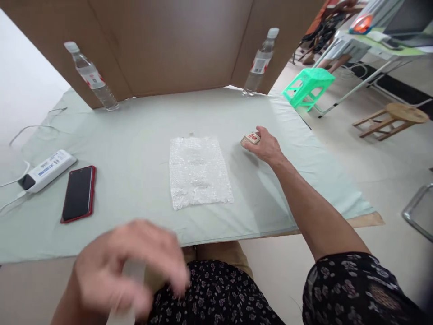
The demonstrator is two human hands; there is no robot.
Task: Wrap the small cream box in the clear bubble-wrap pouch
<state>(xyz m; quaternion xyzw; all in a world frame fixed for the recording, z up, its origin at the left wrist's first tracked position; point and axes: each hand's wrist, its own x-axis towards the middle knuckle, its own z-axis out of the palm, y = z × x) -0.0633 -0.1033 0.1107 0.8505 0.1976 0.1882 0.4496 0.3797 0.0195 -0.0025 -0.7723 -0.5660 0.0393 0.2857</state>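
At the right side of the table my right hand is closed around a small cardboard box with red print, its thumb and fingers on opposite sides. Part of the box is covered by the fingers. A sheet of bubble wrap lies flat on the table, left of that hand and apart from it. My left hand is in the air over my lap, in front of the table's near edge. It is smeared by motion, but its thumb and fingers are apart and I see nothing gripped in them.
Two water bottles stand against an upright cardboard screen at the back. On the left lie a red-edged phone and a white power strip with cables. Beyond the table are a green stool and a wooden stool.
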